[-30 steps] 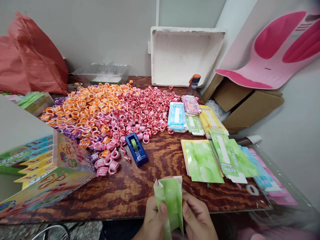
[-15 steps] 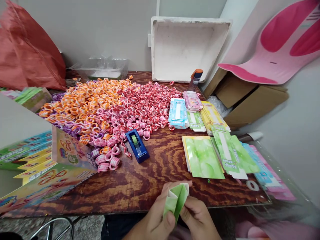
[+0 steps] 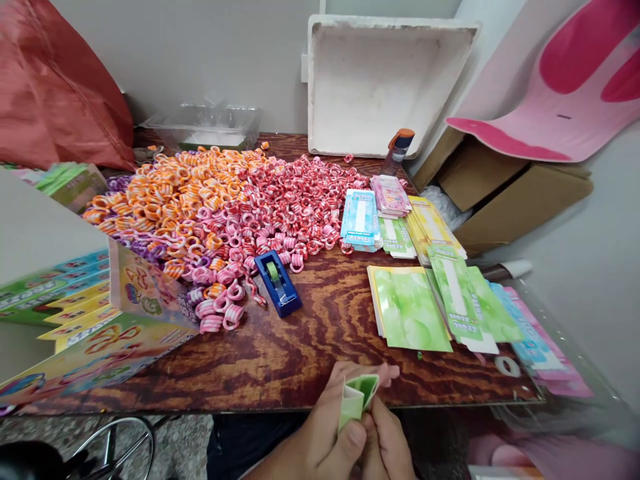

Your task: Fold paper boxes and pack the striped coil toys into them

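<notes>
Just over the table's front edge, my left hand (image 3: 330, 420) grips a small folded green paper box (image 3: 354, 400), thumb on its near side. My right hand (image 3: 387, 433) pinches the same box from the right, close against the left thumb. The box's upper end gapes, with a white flap folded in at its left. A blue tape dispenser (image 3: 278, 283) with a greenish roll lies beyond my hands. To the right are flat green printed cards (image 3: 410, 310) in a stack. The lower part of the box is hidden by my fingers.
A big heap of striped coiled rings (image 3: 240, 207) covers the table's (image 3: 300, 347) left and middle. A printed display carton (image 3: 145, 320) of boxes stands left. Blue card packs (image 3: 360, 220), a bottle (image 3: 399, 152) and a white foam box (image 3: 385, 87) sit behind; a tape ring (image 3: 507, 366) lies right.
Both hands have shifted slightly right with the green box. The box is turned, its opening looks narrower, and my right fingers are closer to the left thumb. The camera view has moved a little.
</notes>
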### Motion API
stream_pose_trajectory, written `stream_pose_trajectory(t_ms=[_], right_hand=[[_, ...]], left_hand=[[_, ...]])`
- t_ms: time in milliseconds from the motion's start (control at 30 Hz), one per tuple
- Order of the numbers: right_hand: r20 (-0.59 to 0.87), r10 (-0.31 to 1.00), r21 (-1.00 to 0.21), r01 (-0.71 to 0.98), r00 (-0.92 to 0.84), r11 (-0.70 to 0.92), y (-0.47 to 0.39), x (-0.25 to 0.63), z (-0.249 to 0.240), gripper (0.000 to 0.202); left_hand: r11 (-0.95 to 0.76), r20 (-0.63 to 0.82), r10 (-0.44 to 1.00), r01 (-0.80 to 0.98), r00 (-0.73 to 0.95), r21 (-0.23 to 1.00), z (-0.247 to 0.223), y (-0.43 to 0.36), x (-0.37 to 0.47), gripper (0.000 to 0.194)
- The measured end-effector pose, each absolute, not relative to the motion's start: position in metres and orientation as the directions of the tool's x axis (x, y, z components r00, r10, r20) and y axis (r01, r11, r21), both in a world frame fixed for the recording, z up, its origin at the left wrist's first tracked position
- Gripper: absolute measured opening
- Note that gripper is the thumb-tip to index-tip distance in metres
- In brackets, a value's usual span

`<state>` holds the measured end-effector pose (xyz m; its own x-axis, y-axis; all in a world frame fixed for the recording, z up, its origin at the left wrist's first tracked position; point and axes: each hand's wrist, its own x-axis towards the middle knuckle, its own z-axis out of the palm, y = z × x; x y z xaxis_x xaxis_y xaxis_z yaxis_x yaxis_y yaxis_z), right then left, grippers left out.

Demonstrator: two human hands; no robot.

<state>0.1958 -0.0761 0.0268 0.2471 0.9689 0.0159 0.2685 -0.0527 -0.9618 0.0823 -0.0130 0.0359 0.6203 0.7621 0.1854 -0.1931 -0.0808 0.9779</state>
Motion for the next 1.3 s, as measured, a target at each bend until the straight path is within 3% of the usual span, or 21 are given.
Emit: stream_pose_trajectory(t_ms=[233, 433, 700, 867, 1000, 1100, 1233, 1300], right_hand=[[-0.128, 0.979, -0.938, 0.302, 0.157, -0.17, -0.087, 0.21, 0.022, 0.062], [-0.186, 0.973, -0.912, 0.345, 0.137, -0.224, -0.088, 0.209, 0.018, 0.068], [-0.255, 0.961, -0.935, 0.28, -0.105, -0.218, -0.07, 0.23, 0.024, 0.063], [-0.242, 0.963, -0.929, 0.315, -0.117, -0.195, -0.075, 0.232, 0.018, 0.058], [-0.27, 0.956, -0.917, 0.336, -0.12, -0.217, -0.074, 0.224, 0.024, 0.056], [-0.24, 0.965, -0.946, 0.248, -0.105, -0.208, -0.069, 0.22, 0.03, 0.055], [-0.342, 0.903, -0.938, 0.032, -0.26, -0.346, -0.065, 0.222, 0.029, 0.055], [-0.382, 0.881, -0.904, -0.086, -0.28, -0.419, -0.064, 0.222, 0.024, 0.056]], left_hand=[[-0.267, 0.147, 0.557, 0.009, 0.817, 0.964, 0.055, 0.014, 0.067, 0.059], [-0.334, 0.237, 0.646, -0.011, 0.725, 0.943, 0.032, 0.003, 0.073, 0.053], [-0.182, 0.14, 0.757, 0.0, 0.638, 0.983, 0.032, -0.008, 0.076, 0.052], [0.076, -0.056, 0.791, -0.006, 0.61, 0.997, 0.039, -0.002, 0.073, 0.052], [0.378, -0.239, 0.781, -0.132, 0.577, 0.916, 0.041, 0.003, 0.079, 0.058], [0.485, -0.302, 0.779, -0.223, 0.55, 0.845, 0.043, 0.006, 0.087, 0.061], [0.414, -0.318, 0.898, -0.34, 0.303, 0.845, 0.045, 0.014, 0.095, 0.063], [0.401, -0.31, 0.91, -0.391, 0.275, 0.829, 0.045, 0.019, 0.098, 0.06]])
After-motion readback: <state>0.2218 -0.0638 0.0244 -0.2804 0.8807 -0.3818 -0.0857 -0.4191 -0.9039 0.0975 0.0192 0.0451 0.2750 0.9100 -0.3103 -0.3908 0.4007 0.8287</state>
